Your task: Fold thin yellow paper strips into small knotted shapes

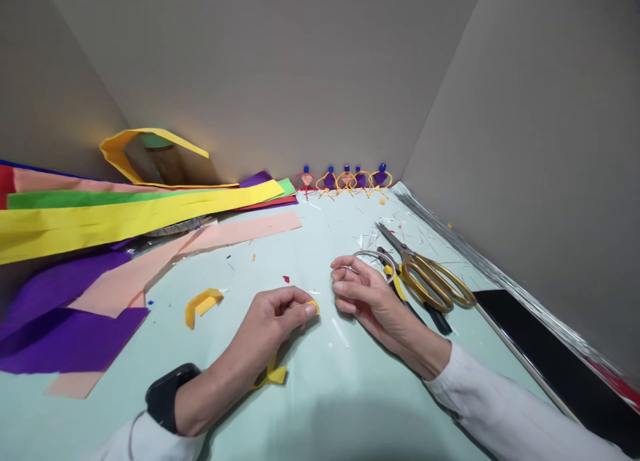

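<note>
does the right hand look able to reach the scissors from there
Probably yes: the scissors lie close beside the right hand, with nothing seen on top of them. The pale ring and pliers sit partly between, but look easy to pass.

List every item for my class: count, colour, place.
Strips: many, multicoloured, left
Container: one, green-topped, back left
Figures: five, multicoloured, back
Folded pieces: at least two, yellow, left
Scissors: one, gold-handled, right
Pliers: one, black-yellow, right
Ring: one, pale, near pliers
Slab: one, black, right
Wires: many, silver, right
Scraps: many, mixed, pale-green tabletop
Watch: one, black, left wrist
Sleeves: two, white, bottom
Left hand: one, holding yellow piece, centre
Right hand: one, bare, centre
</note>
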`<state>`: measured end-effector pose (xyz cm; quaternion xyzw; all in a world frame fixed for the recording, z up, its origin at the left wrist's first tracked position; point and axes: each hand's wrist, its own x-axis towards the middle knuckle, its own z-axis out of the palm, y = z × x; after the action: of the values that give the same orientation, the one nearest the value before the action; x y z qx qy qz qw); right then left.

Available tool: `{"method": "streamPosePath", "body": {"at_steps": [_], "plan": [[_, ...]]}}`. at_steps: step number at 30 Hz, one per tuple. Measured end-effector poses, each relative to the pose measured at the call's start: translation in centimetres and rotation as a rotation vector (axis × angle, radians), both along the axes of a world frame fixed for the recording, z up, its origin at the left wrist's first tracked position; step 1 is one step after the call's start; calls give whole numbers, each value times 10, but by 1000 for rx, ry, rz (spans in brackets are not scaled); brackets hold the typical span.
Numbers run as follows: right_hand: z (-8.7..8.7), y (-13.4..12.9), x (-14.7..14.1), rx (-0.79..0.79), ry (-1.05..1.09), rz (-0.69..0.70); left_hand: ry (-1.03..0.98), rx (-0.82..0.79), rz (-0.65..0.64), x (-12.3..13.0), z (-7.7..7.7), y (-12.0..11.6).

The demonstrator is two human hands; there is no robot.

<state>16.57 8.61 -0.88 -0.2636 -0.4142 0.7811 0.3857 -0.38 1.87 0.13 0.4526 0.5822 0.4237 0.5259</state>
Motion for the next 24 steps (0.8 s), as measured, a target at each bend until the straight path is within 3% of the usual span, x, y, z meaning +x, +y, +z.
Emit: {"method": "streamPosePath", "body": {"at_steps": [24], "plan": [[1,0,0,18,16,46,-16,11,-21,-1,0,0]]}}
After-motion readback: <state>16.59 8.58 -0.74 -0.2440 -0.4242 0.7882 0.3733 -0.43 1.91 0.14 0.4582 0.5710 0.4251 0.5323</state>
